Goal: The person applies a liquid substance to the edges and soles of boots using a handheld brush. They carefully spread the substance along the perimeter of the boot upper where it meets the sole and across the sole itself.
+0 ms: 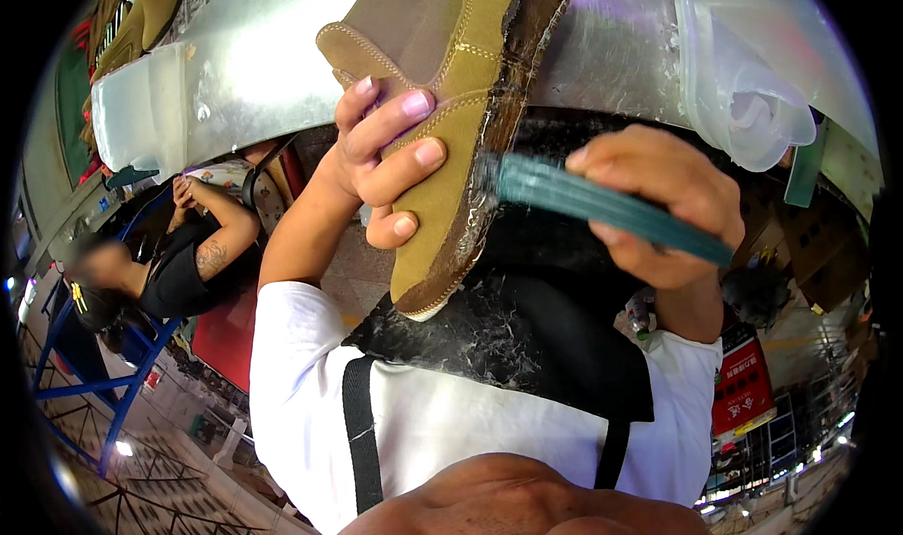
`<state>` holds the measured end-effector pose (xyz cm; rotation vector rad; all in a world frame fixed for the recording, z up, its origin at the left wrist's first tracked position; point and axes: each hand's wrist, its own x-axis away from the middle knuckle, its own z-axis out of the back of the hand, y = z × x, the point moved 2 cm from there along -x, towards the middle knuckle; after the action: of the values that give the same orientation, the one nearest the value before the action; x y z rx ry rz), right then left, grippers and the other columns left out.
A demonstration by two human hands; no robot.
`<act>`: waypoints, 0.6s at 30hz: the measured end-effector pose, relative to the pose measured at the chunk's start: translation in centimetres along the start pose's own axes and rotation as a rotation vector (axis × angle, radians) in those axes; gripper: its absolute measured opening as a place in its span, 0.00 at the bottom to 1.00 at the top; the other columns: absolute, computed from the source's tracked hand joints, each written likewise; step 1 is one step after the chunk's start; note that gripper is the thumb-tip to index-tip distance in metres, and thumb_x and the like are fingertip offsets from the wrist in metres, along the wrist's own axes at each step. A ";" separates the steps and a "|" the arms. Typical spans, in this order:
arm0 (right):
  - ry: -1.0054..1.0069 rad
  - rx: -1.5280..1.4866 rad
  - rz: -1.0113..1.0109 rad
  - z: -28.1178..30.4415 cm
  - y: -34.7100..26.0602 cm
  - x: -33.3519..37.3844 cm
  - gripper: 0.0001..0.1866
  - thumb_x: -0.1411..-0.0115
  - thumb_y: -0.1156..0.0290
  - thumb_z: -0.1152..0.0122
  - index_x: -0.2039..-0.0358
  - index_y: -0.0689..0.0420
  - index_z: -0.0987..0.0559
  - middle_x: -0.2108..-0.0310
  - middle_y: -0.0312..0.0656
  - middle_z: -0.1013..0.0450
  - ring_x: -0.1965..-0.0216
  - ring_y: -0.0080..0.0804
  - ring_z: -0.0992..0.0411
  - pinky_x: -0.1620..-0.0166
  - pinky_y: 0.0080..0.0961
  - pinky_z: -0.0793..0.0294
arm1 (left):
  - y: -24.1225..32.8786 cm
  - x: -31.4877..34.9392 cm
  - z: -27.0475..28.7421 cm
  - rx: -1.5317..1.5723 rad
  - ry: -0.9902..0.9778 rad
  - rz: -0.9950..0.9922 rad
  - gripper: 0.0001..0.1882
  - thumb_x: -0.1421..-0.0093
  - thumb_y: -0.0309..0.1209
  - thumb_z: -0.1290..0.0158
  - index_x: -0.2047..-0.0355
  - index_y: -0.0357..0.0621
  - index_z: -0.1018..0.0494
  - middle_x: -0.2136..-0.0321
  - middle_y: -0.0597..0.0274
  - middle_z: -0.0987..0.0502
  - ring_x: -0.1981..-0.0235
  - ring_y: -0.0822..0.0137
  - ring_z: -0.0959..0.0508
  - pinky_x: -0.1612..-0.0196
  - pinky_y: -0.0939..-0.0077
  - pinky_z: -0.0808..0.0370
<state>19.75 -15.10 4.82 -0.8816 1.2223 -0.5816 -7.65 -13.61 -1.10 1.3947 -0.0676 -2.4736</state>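
Note:
My left hand is wrapped round a tan ankle boot with stitched seams, its toe pointing down toward me. Along the boot's bottom edge runs a rough dark brown coated band; no outsole shows there. In my right hand I grip a brush by its flat green handle, which is slightly smeared by motion. The short bristles touch the lower edge of the boot near its middle.
A shiny metal work surface lies beyond the boot. Clear plastic sheeting hangs over it at right, and more at left. A black apron with pale strands covers my front. Another person sits at left; a red box stands at right.

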 end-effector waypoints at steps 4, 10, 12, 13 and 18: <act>0.069 0.068 -0.148 0.7 0.9 0.4 0.15 0.42 0.83 0.35 0.54 0.74 0.22 0.58 0.61 0.22 0.67 0.35 0.20 0.64 0.27 0.18 | -0.3 -0.1 -0.1 -0.014 0.012 -0.035 0.38 0.36 0.39 0.42 0.33 0.58 0.51 0.46 0.54 0.30 0.49 0.43 0.23 0.37 0.30 0.40; 0.209 0.158 -0.234 0.1 0.5 -0.5 0.13 0.46 0.84 0.31 0.60 0.72 0.20 0.62 0.54 0.20 0.66 0.33 0.19 0.62 0.24 0.19 | -0.5 0.1 -0.6 -0.041 0.066 -0.081 0.39 0.37 0.39 0.41 0.33 0.58 0.53 0.46 0.56 0.31 0.48 0.44 0.23 0.36 0.30 0.40; 0.247 0.155 -0.281 0.1 0.4 -0.8 0.12 0.48 0.84 0.29 0.63 0.71 0.19 0.64 0.51 0.18 0.66 0.33 0.19 0.61 0.23 0.20 | -0.5 0.2 -0.7 -0.046 0.082 -0.090 0.39 0.37 0.39 0.41 0.33 0.58 0.53 0.46 0.56 0.31 0.48 0.44 0.23 0.36 0.30 0.41; 0.249 0.144 -0.297 0.2 0.5 -0.8 0.12 0.48 0.84 0.29 0.63 0.70 0.19 0.64 0.51 0.18 0.66 0.32 0.19 0.61 0.23 0.20 | -0.6 0.2 -0.8 -0.046 0.087 -0.092 0.39 0.37 0.39 0.41 0.33 0.58 0.53 0.46 0.57 0.31 0.48 0.44 0.23 0.36 0.30 0.41; 0.187 0.147 -0.262 0.9 1.6 -0.4 0.13 0.42 0.85 0.38 0.56 0.76 0.22 0.58 0.57 0.22 0.67 0.31 0.21 0.63 0.23 0.19 | -0.6 0.1 -0.9 -0.044 0.100 -0.097 0.39 0.37 0.39 0.41 0.34 0.59 0.53 0.46 0.58 0.31 0.48 0.45 0.23 0.36 0.30 0.41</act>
<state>20.43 -13.65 3.83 -0.8833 1.2211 -0.9707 -7.04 -12.98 -1.80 1.5341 0.0772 -2.4618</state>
